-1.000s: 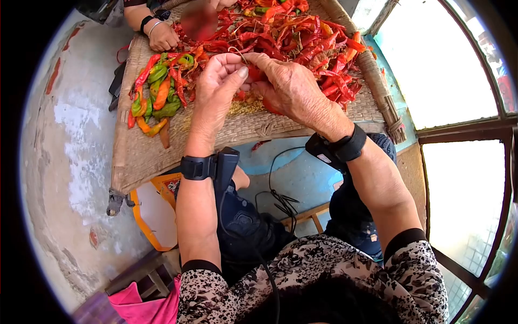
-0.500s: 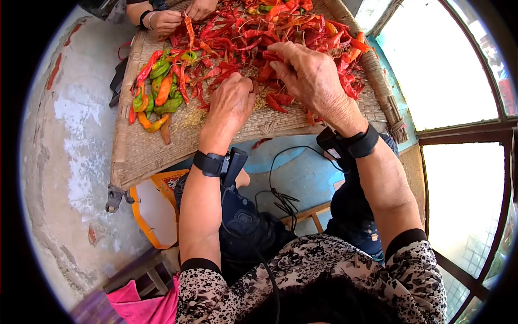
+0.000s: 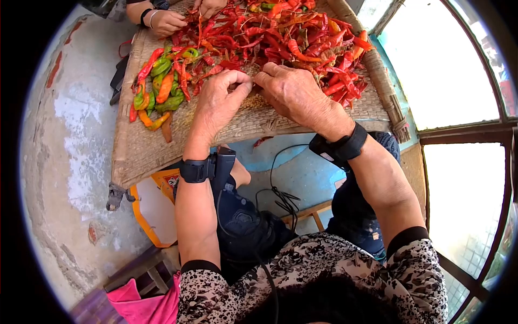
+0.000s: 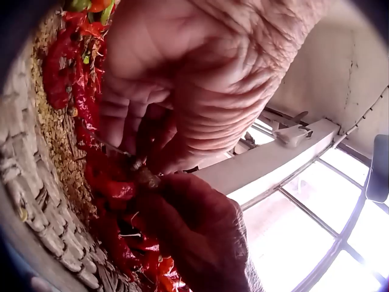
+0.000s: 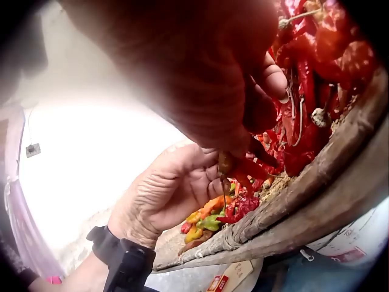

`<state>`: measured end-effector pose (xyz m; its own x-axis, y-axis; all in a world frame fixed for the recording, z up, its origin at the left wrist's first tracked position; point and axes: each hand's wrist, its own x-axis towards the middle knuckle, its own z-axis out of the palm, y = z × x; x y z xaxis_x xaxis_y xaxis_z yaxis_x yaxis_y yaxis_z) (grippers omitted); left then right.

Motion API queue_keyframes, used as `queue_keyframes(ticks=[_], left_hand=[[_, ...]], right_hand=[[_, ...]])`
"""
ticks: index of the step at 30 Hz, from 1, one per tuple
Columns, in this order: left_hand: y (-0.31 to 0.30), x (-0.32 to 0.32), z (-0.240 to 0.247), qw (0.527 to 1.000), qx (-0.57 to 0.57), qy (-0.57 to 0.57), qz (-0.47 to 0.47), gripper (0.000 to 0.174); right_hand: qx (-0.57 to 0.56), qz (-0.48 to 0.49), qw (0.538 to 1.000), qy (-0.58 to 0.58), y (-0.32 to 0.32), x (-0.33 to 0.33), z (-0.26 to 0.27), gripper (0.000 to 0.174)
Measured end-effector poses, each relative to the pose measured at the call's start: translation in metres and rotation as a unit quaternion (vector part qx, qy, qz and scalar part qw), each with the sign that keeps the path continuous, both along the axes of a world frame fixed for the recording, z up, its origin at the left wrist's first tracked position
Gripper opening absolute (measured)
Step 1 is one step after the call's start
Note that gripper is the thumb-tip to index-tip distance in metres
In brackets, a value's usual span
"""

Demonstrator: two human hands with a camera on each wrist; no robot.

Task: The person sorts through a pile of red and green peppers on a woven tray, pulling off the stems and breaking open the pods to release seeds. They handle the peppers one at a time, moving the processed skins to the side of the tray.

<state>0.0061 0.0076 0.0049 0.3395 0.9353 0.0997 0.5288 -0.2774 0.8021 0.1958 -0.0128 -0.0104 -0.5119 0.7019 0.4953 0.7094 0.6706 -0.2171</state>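
My two hands meet over the near part of a woven mat [image 3: 143,154], in front of a heap of red chili peppers [image 3: 243,38]. Between them is one red chili pepper [image 5: 245,171] with a brownish cap and a thin stem. My right hand [image 3: 294,94] grips this pepper close to its cap, its fingertips partly hidden behind the back of the hand. My left hand [image 3: 220,100] has thumb and curled fingers pinched at the stem end. In the left wrist view the cap [image 4: 144,177] shows between both hands' fingertips.
Green and orange peppers [image 3: 162,92] lie in a group at the left of the mat. Another person's hand [image 3: 167,22] works at the far left edge. Pale seeds [image 4: 64,149] are scattered near the rim. Below hangs a black cable [image 3: 283,197]; a window [image 3: 458,183] stands at right.
Half a second ago my hands were apart, the right one over the heap. It has come back toward me and left, and both hands have met at a pepper again.
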Motion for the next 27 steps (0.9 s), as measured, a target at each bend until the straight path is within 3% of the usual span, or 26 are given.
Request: queue_keyframes(ticks=[4,6,8,12,13,15,17,22,23,27], left_hand=[[0.001,-0.003,0.003,0.999,0.017,0.009,0.031,0.018],[0.001,-0.007,0.000,0.994,0.093,0.064,-0.015,0.021],[-0.002,-0.005,0.000,0.992,0.087,0.090,-0.024,0.021],[-0.003,-0.004,-0.010,0.971,0.125,0.200,-0.045,0.023],[-0.002,-0.006,-0.018,0.971,0.125,0.200,-0.046,0.023],[0.000,-0.009,-0.027,0.954,0.205,0.202,-0.086,0.024],[0.003,-0.007,-0.026,0.952,0.194,0.221,-0.086,0.020],[0.003,-0.002,-0.017,0.949,0.214,0.225,-0.052,0.012],[0.004,-0.002,-0.012,0.965,0.185,0.180,-0.042,0.012],[0.001,0.002,0.000,0.993,0.092,0.069,-0.026,0.012]], right_hand=[[-0.018,-0.028,0.998,0.061,0.000,0.008,0.007,0.022],[-0.036,-0.070,0.989,0.127,0.006,0.010,0.010,0.018],[-0.021,-0.095,0.979,0.179,0.011,0.017,0.016,0.017],[0.046,-0.185,0.950,0.248,0.021,0.033,0.022,0.020],[0.018,-0.222,0.941,0.255,0.020,0.040,0.028,0.025],[0.030,-0.198,0.950,0.242,0.016,0.038,0.028,0.026],[0.068,-0.117,0.970,0.204,0.016,0.033,0.023,0.026],[-0.003,-0.020,0.995,0.095,0.001,0.011,0.011,0.022],[-0.012,-0.034,0.998,0.045,0.000,0.008,0.007,0.024],[-0.017,-0.024,0.998,0.048,-0.002,0.001,-0.002,0.026]])
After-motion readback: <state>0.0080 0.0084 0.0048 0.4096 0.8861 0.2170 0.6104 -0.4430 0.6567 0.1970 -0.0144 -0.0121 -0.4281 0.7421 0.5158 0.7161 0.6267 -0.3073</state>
